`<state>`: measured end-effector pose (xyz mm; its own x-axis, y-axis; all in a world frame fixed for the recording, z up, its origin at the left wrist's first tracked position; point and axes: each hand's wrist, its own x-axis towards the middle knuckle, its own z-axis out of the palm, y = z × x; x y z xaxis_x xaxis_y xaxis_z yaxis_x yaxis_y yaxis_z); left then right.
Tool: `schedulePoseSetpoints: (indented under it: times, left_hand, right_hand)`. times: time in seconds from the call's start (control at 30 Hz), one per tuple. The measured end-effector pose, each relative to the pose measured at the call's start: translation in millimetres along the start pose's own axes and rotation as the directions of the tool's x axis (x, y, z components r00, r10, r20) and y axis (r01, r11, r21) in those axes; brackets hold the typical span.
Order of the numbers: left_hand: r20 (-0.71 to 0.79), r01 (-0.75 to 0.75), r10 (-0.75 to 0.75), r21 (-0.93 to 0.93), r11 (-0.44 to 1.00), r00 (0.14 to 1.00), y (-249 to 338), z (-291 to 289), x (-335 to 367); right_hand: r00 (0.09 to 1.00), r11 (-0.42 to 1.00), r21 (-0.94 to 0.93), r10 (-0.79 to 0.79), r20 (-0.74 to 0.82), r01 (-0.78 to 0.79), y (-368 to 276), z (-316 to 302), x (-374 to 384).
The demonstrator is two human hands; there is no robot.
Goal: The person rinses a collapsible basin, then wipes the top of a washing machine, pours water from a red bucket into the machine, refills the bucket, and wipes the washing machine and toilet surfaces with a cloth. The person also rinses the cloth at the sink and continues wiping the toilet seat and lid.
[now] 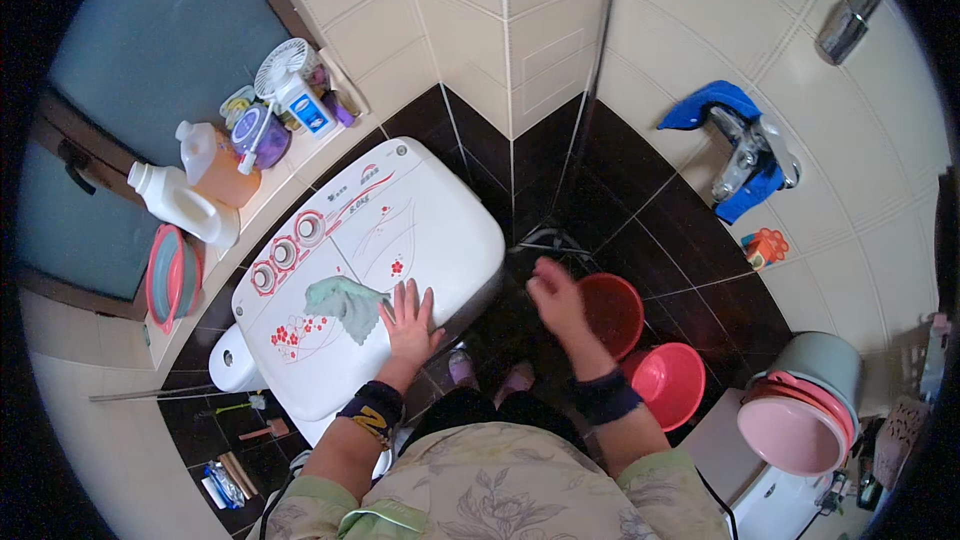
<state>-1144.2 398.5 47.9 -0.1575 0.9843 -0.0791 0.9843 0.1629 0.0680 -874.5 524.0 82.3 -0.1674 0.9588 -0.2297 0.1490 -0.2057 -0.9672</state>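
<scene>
A white twin-tub washing machine [455,230] with red flower prints and several round knobs stands in front of me. On its lid lies a crumpled grey-green cloth [345,302]. My left hand [408,325] rests flat on the lid, fingers spread, with the fingertips at the cloth's right edge. My right hand [556,298] is off the machine's right side, in the air, its fingers curled in loosely; nothing shows in them. It is nearest to a red bucket [612,315], which stands beyond the wrist. Both wrists wear dark bands.
Behind the machine, a ledge carries a white jug [180,202], an orange-liquid bottle [215,165], a small fan [285,65] and a folding basin [172,278]. A pink-red bucket [668,380] and stacked basins [790,437] stand at right. Blue-covered taps [745,155] jut from the wall.
</scene>
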Motion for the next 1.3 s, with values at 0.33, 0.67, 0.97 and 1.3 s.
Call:
schedulePoseSetpoints:
  times: [0.33, 0.67, 0.97, 1.3]
  left_hand:
    - [0.15, 0.284, -0.281, 0.0, 0.959, 0.948, -97, -11, -39]
    - [0.217, 0.326, -0.304, -0.071, 0.943, 0.928, -130, -26, -48]
    - [0.234, 0.32, -0.296, -0.073, 0.945, 0.926, -141, -24, -42]
    - [0.278, 0.34, -0.304, -0.092, 0.936, 0.911, -147, -32, -32]
  right_hand:
    - [0.834, 0.867, 0.048, 0.46, 0.306, -0.496, 100, 150, 15]
    - [0.853, 0.786, 0.335, 0.457, 0.25, -0.519, -32, 110, -10]
    - [0.923, 0.814, 0.535, 0.003, 0.385, -0.226, -195, 162, 36]
    - [0.963, 0.99, -0.138, 0.024, 0.268, 0.014, 6, 173, 96]
